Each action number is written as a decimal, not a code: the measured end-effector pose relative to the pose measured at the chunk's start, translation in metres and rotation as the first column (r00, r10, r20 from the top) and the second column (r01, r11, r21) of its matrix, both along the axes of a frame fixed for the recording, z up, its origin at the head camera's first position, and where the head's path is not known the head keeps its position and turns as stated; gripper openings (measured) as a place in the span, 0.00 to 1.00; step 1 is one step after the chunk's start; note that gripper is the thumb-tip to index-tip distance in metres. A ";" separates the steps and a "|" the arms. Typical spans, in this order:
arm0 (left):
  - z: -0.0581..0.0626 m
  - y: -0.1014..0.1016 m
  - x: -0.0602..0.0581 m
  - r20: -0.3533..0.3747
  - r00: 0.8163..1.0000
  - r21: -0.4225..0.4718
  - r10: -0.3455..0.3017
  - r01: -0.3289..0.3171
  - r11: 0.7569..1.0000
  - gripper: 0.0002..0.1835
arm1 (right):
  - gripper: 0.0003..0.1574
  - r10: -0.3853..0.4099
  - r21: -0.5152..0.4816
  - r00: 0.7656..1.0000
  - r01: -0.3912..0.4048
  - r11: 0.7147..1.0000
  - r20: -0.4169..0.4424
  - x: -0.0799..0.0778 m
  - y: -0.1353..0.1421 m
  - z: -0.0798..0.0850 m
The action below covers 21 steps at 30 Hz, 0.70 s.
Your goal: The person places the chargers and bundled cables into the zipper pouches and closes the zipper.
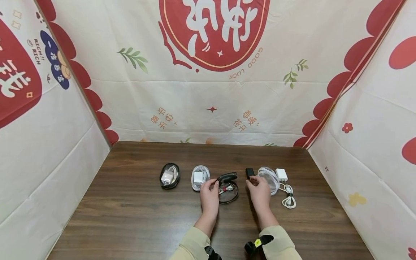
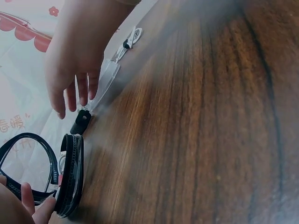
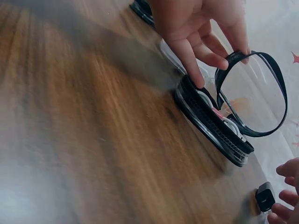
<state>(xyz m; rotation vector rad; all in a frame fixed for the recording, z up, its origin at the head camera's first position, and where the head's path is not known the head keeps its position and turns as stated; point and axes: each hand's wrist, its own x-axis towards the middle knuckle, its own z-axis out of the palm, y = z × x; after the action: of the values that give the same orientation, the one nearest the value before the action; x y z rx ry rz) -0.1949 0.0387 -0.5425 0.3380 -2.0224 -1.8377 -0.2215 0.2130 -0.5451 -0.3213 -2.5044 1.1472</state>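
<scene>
In the head view, my left hand holds a round clear zip case with black trim. Its lid is flipped up, with the left fingertips pinching the lid's rim in the right wrist view. Inside lies a white cable with a reddish part. My right hand hovers at a small black charger plug on the table. Its fingers hang fairly straight, tips right at the plug's near end in the left wrist view.
Left on the wooden table lie a black-trimmed case and a white-trimmed case, each with a white charger and cable. Right of my right hand are another clear case, a white charger and a tied white cable.
</scene>
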 end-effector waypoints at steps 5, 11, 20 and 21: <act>-0.001 0.001 0.000 -0.017 1.000 -0.019 0.006 -0.006 1.000 0.03 | 0.21 -0.014 0.121 0.997 0.006 0.993 0.071 -0.010 0.003 0.004; -0.002 -0.001 -0.002 -0.021 1.000 -0.001 -0.003 0.003 1.000 0.04 | 0.24 -0.047 0.280 0.983 -0.004 0.960 0.176 -0.022 -0.002 0.009; 0.000 -0.004 -0.003 0.015 1.000 0.032 -0.024 0.023 0.999 0.05 | 0.17 -0.043 0.346 0.971 -0.042 0.937 0.234 -0.034 -0.009 0.010; 0.000 -0.004 -0.003 0.014 1.000 0.036 -0.024 0.024 0.999 0.05 | 0.16 -0.038 0.351 0.971 -0.049 0.935 0.237 -0.035 -0.009 0.010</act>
<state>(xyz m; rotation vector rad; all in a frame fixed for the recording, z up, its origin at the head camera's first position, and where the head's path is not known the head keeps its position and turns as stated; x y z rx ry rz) -0.1979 0.0343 -0.5426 0.3398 -2.0136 -1.8935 -0.2568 0.2042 -0.5355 -0.3710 -2.8605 0.6651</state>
